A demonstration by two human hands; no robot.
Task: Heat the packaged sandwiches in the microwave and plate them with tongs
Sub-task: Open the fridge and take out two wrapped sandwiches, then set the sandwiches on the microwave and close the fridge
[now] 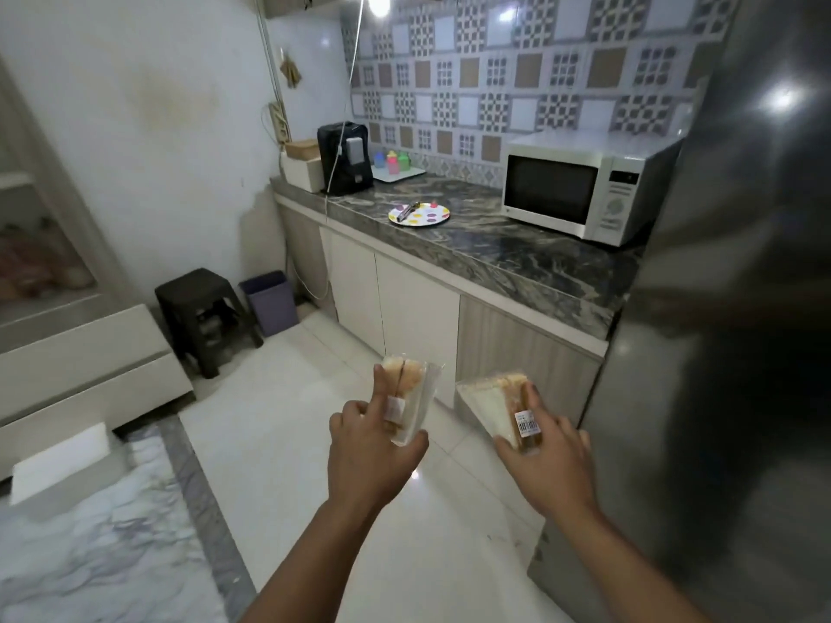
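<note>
Two packaged sandwiches (407,397) (503,409), one per hand (375,456) (546,463); one microwave (584,186)

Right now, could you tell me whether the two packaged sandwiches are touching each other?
Apart. The head view shows the left sandwich in the left hand and the right sandwich in the right hand, with bare floor visible between the packs.

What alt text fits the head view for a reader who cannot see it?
Each hand, left hand and right hand, holds a packaged sandwich over the floor. Ahead, the closed microwave and a dotted plate with tongs sit on the counter.
</note>
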